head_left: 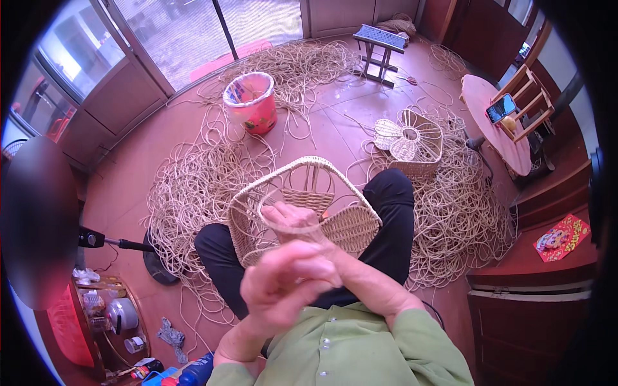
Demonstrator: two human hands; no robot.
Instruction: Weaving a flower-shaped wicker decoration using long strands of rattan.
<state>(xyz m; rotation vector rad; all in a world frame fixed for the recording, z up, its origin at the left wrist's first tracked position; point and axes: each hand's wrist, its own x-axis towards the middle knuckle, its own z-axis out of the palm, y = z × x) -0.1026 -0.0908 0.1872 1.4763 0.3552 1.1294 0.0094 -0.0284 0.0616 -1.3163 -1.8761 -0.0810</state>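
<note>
Across my lap, between my knees, rests a partly woven straw basket [351, 233] with open gaps in its sides and a braided rim. My right hand [291, 217] reaches across to the near left part of the basket, fingers closed around a pale straw cord that loops beside it. Closer to me, above my right wrist, my left hand [290, 283] is raised and blurred by motion. Its fingers curl toward the thumb; whatever lies between them cannot be made out. My two forearms cross near the basket's near side.
Tangled heaps of straw cord [187, 199] spread over the floor on both sides. A finished-looking flower-patterned basket [415, 168] sits on the right heap. Ahead stand a red bucket [261, 119] and a small stool [380, 40]. A phone [501, 109] leans on a chair at right.
</note>
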